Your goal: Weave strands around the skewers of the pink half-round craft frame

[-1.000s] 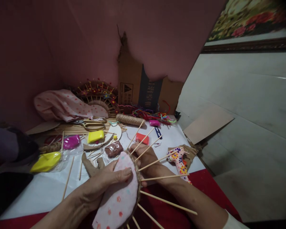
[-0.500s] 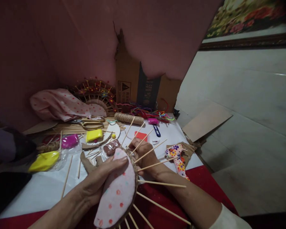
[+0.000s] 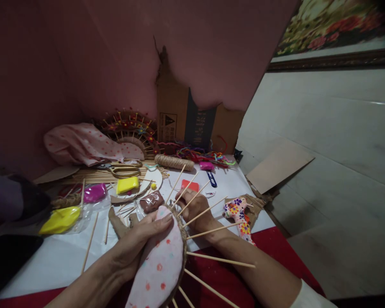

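My left hand (image 3: 137,237) grips a half-round piece covered in white cloth with red and pale blue dots (image 3: 160,265), its thumb lying on the face. Thin wooden sticks (image 3: 220,259) fan out from the curved edge, where brown twine (image 3: 183,233) runs along the rim. Behind the upper sticks, my right hand (image 3: 197,211) is closed, its fingertips bent together close to the rim. Whatever those fingers pinch is too small and partly hidden to make out.
Around the work lie a brown clay packet (image 3: 152,201), yellow clay (image 3: 127,185), a twine roll (image 3: 174,162), scissors (image 3: 125,170), a blue cutter (image 3: 211,179) and a flowered glue gun (image 3: 239,214). A decorated stick fan (image 3: 131,128) stands at the back.
My right hand has shifted slightly left along the upper sticks, its fingertips nearer the topmost one. The half-round piece sits slightly lower in view, still in my left hand.
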Demonstrator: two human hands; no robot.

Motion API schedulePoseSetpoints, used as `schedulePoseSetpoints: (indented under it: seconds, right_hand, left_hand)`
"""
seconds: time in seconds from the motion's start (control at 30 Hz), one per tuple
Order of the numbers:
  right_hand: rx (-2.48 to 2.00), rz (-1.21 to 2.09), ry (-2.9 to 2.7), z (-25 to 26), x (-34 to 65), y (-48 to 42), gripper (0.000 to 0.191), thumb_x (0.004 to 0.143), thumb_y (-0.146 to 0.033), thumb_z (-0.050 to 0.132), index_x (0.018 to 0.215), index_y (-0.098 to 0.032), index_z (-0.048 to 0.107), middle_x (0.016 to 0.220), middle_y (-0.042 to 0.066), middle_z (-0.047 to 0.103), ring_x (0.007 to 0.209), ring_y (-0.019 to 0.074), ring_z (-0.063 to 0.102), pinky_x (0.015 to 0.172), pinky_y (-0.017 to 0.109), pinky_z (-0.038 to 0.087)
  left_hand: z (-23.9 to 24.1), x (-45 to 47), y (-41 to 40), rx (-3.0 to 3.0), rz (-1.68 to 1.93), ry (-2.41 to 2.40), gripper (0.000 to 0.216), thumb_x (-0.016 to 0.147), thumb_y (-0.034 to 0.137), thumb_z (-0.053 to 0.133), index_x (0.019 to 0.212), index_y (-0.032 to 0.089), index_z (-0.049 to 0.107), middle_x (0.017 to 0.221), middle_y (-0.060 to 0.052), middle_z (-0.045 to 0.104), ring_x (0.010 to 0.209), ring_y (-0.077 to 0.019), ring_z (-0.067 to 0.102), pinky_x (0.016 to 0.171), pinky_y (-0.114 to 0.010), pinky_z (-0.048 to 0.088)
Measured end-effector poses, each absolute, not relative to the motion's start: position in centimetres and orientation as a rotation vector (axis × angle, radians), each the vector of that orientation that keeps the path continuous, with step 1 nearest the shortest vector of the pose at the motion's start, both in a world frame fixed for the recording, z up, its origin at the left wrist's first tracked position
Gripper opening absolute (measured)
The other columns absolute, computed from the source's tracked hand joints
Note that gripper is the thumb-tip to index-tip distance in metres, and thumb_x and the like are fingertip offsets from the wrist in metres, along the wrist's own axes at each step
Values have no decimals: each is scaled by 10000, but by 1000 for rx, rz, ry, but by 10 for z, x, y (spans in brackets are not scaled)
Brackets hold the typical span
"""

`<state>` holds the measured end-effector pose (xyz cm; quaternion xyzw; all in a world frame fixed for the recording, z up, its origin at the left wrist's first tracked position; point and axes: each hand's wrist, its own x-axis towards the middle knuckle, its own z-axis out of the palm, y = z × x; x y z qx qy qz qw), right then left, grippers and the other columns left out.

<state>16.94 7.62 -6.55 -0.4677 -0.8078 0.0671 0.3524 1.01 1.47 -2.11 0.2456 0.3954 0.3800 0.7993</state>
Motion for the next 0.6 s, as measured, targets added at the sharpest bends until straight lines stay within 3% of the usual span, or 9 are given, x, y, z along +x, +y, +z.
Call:
schedulePoseSetpoints:
  seconds: [0.37,0.6]
  right_hand:
    - [-1178,707,-1678,-54,174,85,51,735,-192,576,693,-164,587,601,-15,562,544,107,488,525,221,377]
    - [-1035,1217,-1248,-40,186,98,268,680,-397,663,696,-158,544,542,-39,487,443,66,406,426,194,320]
  left_hand:
    - [-16,12,13,520,805,825,254,684,191,692,923,161,612,640,-25,685,543,-144,638,553,-219,491]
    - [-13,10,12,515,786,849,351,645,224,733,969,150,618,663,-38,697,550,-151,642,548,-235,498]
